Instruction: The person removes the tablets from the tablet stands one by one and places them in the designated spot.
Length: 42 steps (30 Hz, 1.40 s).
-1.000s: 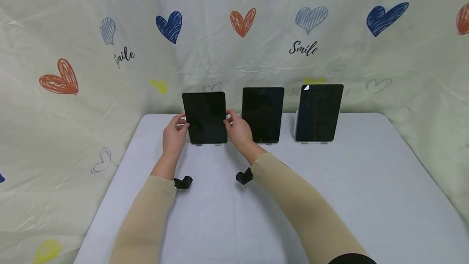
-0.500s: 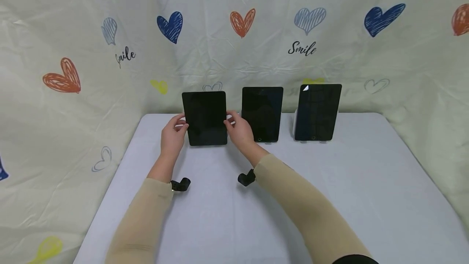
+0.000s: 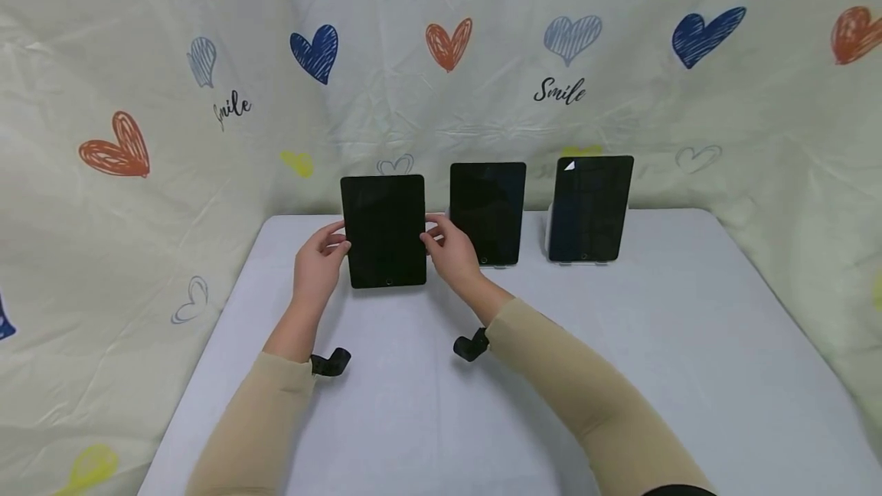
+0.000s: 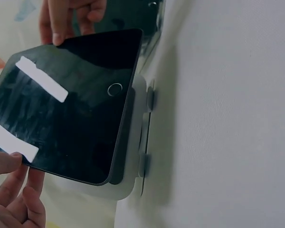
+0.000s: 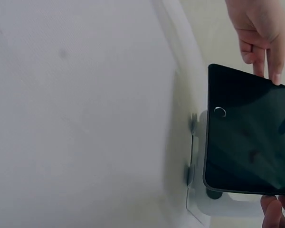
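A black tablet (image 3: 384,232) is held upright by its two long sides at the left of the back table edge. On its left side the left hand (image 3: 315,270) pinches it, thumb at the front edge and fingers behind. The right hand (image 3: 455,255) grips the opposite side in the same way. Close behind the tablet, in the left wrist view, is a pale tablet stand (image 4: 126,190) with small front lips. The tablet's lower edge is apart from those lips. In the right wrist view the tablet's home button (image 5: 220,112) shows; the screen is dark.
Two more black tablets lean on stands to the right, a middle tablet (image 3: 488,213) and a right tablet (image 3: 592,209). They stand on a white-covered table (image 3: 620,373). Behind hangs a pale curtain (image 3: 496,121) printed with hearts. Small black cameras sit at both wrists.
The tablet has come forward and up off its stand's lips, toward the person, with both hands holding its sides. The other two tablets stay on their stands.
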Tool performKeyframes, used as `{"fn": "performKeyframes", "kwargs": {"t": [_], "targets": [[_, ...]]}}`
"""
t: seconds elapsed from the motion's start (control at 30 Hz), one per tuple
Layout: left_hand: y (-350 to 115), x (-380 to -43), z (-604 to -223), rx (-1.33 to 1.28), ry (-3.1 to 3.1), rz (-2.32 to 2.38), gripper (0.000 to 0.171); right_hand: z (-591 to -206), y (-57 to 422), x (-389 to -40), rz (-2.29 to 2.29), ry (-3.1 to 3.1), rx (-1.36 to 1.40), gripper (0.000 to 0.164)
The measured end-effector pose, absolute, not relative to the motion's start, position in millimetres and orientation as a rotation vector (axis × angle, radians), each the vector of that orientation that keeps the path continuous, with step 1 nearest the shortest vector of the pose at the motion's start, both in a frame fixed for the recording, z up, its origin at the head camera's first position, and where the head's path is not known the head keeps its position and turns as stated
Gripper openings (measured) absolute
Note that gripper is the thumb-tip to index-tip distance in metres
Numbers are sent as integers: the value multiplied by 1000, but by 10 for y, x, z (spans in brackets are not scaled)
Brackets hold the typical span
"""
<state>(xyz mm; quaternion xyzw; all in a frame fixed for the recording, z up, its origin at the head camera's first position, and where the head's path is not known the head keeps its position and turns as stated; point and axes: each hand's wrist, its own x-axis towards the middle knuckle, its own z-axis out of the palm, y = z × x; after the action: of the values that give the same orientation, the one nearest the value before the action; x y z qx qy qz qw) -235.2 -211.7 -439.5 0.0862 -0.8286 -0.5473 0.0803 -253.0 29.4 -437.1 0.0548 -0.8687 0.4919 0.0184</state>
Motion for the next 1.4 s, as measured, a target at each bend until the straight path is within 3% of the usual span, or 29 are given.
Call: {"fn": "performKeyframes", "kwargs": {"t": [0.6,1.4], "targets": [[-2107,-2094,-4244,293,-2601,-1608,43,-4335,312,-2342,1678,-2700,90,45],[-2278,-1932,-4452,224,-2836,-1472,44,-4511,286,-2112,1818,-2847,94,54]]}}
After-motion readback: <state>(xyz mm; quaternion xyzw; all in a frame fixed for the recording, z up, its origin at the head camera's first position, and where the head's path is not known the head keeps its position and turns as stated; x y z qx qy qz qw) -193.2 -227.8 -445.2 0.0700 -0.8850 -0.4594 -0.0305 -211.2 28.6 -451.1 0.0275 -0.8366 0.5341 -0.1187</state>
